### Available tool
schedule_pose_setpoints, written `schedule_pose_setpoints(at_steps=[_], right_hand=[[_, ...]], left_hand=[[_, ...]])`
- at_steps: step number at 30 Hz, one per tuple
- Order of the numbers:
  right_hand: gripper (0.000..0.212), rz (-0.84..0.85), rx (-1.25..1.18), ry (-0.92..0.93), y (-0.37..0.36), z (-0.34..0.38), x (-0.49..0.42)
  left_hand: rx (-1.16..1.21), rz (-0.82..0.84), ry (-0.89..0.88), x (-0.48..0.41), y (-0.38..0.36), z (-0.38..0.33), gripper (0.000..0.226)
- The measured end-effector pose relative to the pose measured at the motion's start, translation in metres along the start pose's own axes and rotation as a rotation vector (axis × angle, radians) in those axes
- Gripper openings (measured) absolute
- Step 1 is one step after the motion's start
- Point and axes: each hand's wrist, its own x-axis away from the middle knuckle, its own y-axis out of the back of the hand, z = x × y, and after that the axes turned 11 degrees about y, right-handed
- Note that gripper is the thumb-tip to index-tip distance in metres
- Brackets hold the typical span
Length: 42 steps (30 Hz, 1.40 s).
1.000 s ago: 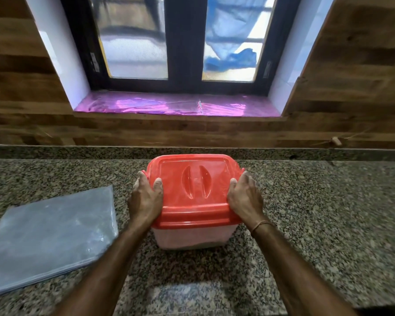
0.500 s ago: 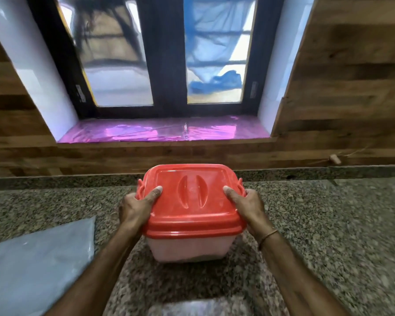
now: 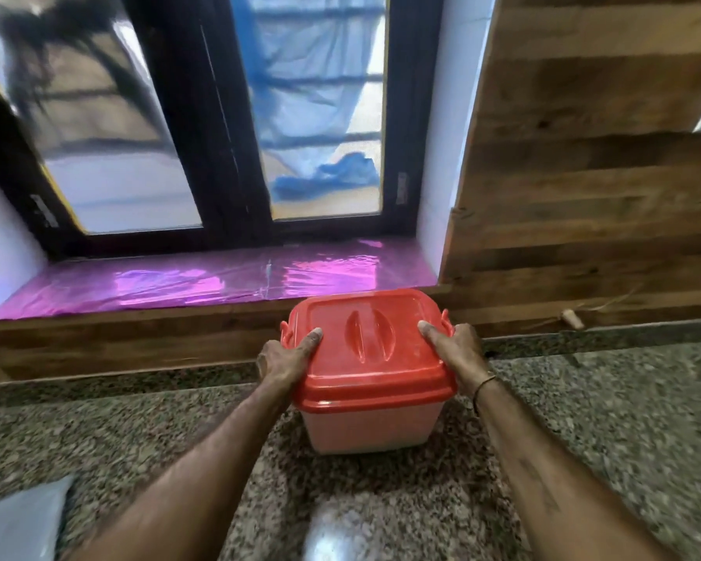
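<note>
A pale plastic box (image 3: 367,429) with a red lid (image 3: 369,350) is in front of me over the speckled granite counter (image 3: 603,419). My left hand (image 3: 286,358) grips the lid's left side, thumb lying on top. My right hand (image 3: 456,352) grips the right side the same way, thumb on the lid. The other fingers of both hands are hidden behind the box's sides. Whether the box rests on the counter or is lifted off it cannot be told.
A grey plastic sheet (image 3: 17,524) lies at the counter's near left corner. Behind the counter runs a wooden wall (image 3: 583,196) and a window sill covered in shiny pink film (image 3: 203,283) below a dark-framed window (image 3: 227,127).
My hands went from lying flat on the lid to gripping its sides, thumbs on top. The box has moved away from me toward the sill, and the view has tilted up.
</note>
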Motion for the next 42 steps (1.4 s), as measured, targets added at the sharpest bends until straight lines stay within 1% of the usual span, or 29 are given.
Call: schedule_pose_setpoints(at_steps=[3, 8, 10, 12, 13, 15, 17, 18, 20, 23, 25, 26, 28, 30, 31, 32, 34, 36, 37, 38, 40, 41, 42], right_hand=[[0.086, -0.007, 0.002, 0.004, 0.001, -0.009, -0.006], [0.091, -0.028, 0.047, -0.016, -0.002, 0.003, 0.004], [0.096, -0.043, 0.047, -0.035, -0.003, 0.004, 0.003], [0.096, -0.014, 0.049, -0.064, -0.002, 0.007, 0.003], [0.094, -0.004, 0.055, -0.068, 0.000, 0.010, 0.005], [0.093, -0.008, 0.110, -0.054, 0.003, 0.019, 0.011], [0.085, -0.071, 0.237, 0.022, 0.004, 0.032, 0.028], [0.079, -0.127, 0.303, 0.083, 0.000, 0.038, 0.040], [0.077, -0.231, 0.382, 0.237, -0.014, 0.053, 0.071], [0.077, -0.279, 0.377, 0.450, -0.054, 0.070, 0.127], [0.069, -0.260, 0.316, 0.581, -0.091, 0.076, 0.168], [0.065, -0.224, 0.270, 0.610, -0.108, 0.075, 0.185], [0.058, -0.071, 0.188, 0.627, -0.154, 0.078, 0.229], [0.055, 0.121, 0.168, 0.539, -0.200, 0.075, 0.271], [0.054, 0.228, 0.196, 0.496, -0.227, 0.072, 0.296], [0.056, 0.339, 0.224, 0.462, -0.254, 0.068, 0.320], [0.066, 0.561, 0.212, 0.350, -0.305, 0.060, 0.368], [0.073, 0.700, 0.195, 0.230, -0.349, 0.048, 0.402], [0.075, 0.742, 0.187, 0.161, -0.369, 0.044, 0.416], [0.072, 0.767, 0.168, 0.085, -0.388, 0.039, 0.428], [0.052, 0.773, 0.128, -0.048, -0.413, 0.035, 0.446], [0.050, 0.760, 0.115, -0.080, -0.424, 0.036, 0.454], [0.049, 0.739, 0.110, -0.096, -0.433, 0.036, 0.459]], left_hand=[[0.018, -0.035, -0.013, -0.010, -0.013, 0.000, 0.089], [-0.001, -0.054, -0.001, -0.013, -0.017, 0.004, 0.096], [-0.005, -0.042, 0.011, -0.015, -0.020, 0.003, 0.093], [-0.035, -0.026, 0.022, -0.014, -0.018, 0.000, 0.091], [-0.039, -0.017, 0.014, -0.013, -0.016, 0.000, 0.094], [-0.063, 0.007, -0.004, -0.007, -0.008, 0.003, 0.109], [-0.094, -0.018, -0.069, -0.002, 0.004, 0.012, 0.120], [-0.085, -0.030, -0.089, 0.002, 0.013, 0.018, 0.118], [-0.070, -0.065, -0.116, 0.008, 0.032, 0.036, 0.109], [-0.080, -0.122, -0.085, 0.015, 0.076, 0.079, 0.110], [-0.070, -0.150, -0.044, 0.019, 0.115, 0.117, 0.099], [-0.081, -0.160, -0.019, 0.022, 0.132, 0.134, 0.094], [-0.119, -0.218, 0.045, 0.023, 0.181, 0.176, 0.090], [-0.154, -0.249, 0.111, 0.024, 0.227, 0.216, 0.090], [-0.171, -0.270, 0.146, 0.023, 0.256, 0.241, 0.090], [-0.196, -0.298, 0.171, 0.023, 0.284, 0.264, 0.089], [-0.268, -0.366, 0.217, 0.018, 0.340, 0.308, 0.089], [-0.334, -0.416, 0.279, 0.014, 0.385, 0.345, 0.094], [-0.368, -0.422, 0.327, 0.009, 0.406, 0.366, 0.099], [-0.398, -0.422, 0.368, 0.003, 0.426, 0.387, 0.107], [-0.381, -0.399, 0.434, -0.019, 0.458, 0.434, 0.131], [-0.364, -0.378, 0.453, -0.041, 0.474, 0.466, 0.142], [-0.368, -0.358, 0.465, -0.063, 0.486, 0.496, 0.149]])
